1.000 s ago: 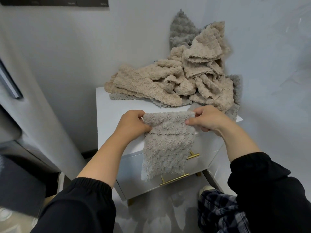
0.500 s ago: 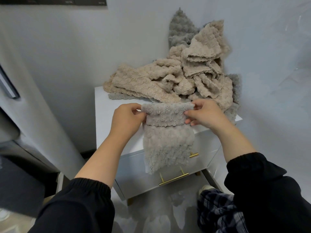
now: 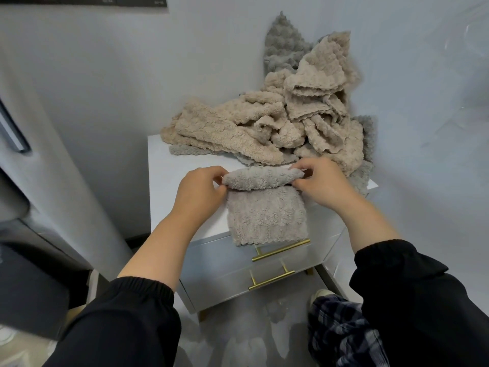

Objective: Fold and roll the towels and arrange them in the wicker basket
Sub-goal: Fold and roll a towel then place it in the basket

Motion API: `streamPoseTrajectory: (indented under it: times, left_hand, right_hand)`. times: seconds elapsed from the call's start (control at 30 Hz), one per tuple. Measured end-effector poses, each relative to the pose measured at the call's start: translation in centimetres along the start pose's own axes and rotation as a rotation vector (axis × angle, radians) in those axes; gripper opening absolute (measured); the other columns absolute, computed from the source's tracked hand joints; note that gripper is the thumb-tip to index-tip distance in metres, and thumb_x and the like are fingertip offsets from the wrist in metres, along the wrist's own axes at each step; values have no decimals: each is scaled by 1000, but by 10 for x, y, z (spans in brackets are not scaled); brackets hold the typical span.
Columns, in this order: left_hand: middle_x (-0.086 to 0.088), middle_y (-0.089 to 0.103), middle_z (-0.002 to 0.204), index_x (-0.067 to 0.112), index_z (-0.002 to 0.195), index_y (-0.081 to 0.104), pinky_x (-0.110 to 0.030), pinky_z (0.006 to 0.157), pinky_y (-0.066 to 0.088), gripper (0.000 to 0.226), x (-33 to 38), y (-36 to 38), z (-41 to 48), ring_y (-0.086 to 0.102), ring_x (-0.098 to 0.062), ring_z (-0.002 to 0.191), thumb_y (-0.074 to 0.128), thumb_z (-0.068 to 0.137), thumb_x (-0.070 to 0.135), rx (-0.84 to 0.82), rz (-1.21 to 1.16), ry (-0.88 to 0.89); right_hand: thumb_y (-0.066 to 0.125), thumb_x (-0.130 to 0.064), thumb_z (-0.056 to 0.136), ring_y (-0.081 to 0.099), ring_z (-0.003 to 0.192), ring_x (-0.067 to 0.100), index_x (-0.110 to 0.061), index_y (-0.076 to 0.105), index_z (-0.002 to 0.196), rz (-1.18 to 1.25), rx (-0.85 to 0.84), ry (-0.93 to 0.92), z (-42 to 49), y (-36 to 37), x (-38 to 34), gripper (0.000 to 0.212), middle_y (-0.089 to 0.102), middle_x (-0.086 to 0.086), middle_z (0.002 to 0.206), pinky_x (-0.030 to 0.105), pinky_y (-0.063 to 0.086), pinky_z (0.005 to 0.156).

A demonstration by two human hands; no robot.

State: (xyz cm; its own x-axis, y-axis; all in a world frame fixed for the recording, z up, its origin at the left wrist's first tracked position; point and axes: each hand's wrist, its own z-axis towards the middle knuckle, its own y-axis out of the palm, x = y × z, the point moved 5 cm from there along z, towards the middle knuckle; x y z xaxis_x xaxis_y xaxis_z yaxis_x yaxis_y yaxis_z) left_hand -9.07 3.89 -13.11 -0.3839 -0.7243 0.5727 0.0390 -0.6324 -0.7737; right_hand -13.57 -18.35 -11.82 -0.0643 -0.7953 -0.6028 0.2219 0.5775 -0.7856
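In the centre of the frame, the left hand (image 3: 198,193) and right hand (image 3: 324,185) each pinch an end of the grey towel (image 3: 266,215), fingers curled round its rolled top edge on the white cabinet (image 3: 164,168). Since a second ago the roll has thickened and the hanging tail has shortened, so this roll looks past halfway. The pile of towels (image 3: 264,133) above is yet to be folded, and no wicker basket shows.

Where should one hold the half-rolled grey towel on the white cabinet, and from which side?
Hold the grey towel at both ends of its rolled part, the left hand coming from the left, the right hand from the right. The roll lies crosswise on the cabinet with its tail hanging over the front, so pinching the ends should keep it tight.
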Motion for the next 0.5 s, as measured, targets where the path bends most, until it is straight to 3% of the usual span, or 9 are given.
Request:
streamPoseTrajectory:
  times: [0.13, 0.23, 0.3, 0.37, 0.43, 0.5]
  left_hand:
    - [-3, 62, 105, 13, 102, 67, -30, 85, 39, 32, -2, 2, -1, 51, -21, 103, 45, 83, -2, -86, 17, 12]
    - [-6, 58, 105, 9, 100, 65, -29, 84, 35, 26, -4, 7, -1, 48, -23, 104, 40, 91, 5, -103, -25, 5]
    - [-9, 59, 100, 6, 93, 63, -32, 81, 37, 25, -3, 12, 0, 51, -25, 99, 41, 98, 18, -129, -39, 1]
    - [-9, 60, 90, 5, 89, 60, -33, 71, 36, 29, -1, 16, -1, 52, -25, 88, 43, 100, 26, -167, -41, -17]
    - [-2, 57, 78, 8, 86, 56, -29, 60, 33, 23, -1, 19, -3, 50, -19, 76, 49, 97, 27, -189, -63, -52]
    - [4, 52, 74, 12, 86, 53, -22, 57, 32, 16, -3, 21, -3, 46, -12, 69, 56, 94, 26, -204, -102, -91]
  right_hand:
    - [72, -25, 82, 58, 95, 14, -25, 67, 101, -31, -142, 1, -3, -1, 4, 20, 61, -4, 106, 28, 46, 82]
    - [65, -43, 85, 59, 90, 11, -23, 70, 94, 38, -183, -14, -6, 1, 4, 22, 65, -9, 99, 28, 46, 79]
    - [58, -40, 91, 60, 85, 16, -18, 70, 90, 7, -146, -26, -4, 3, 4, 25, 66, -3, 92, 30, 46, 74]
    - [59, -32, 92, 59, 88, 19, -16, 68, 89, -47, -120, -23, -1, 6, 5, 18, 65, 0, 94, 34, 48, 78]
    - [64, -26, 89, 57, 89, 19, -18, 62, 89, -52, -137, 7, 0, 10, 7, 8, 61, -1, 94, 35, 48, 79]
    - [65, -23, 88, 53, 89, 18, -20, 56, 100, -41, -182, 35, 0, 11, 8, 15, 54, -5, 93, 30, 42, 74]
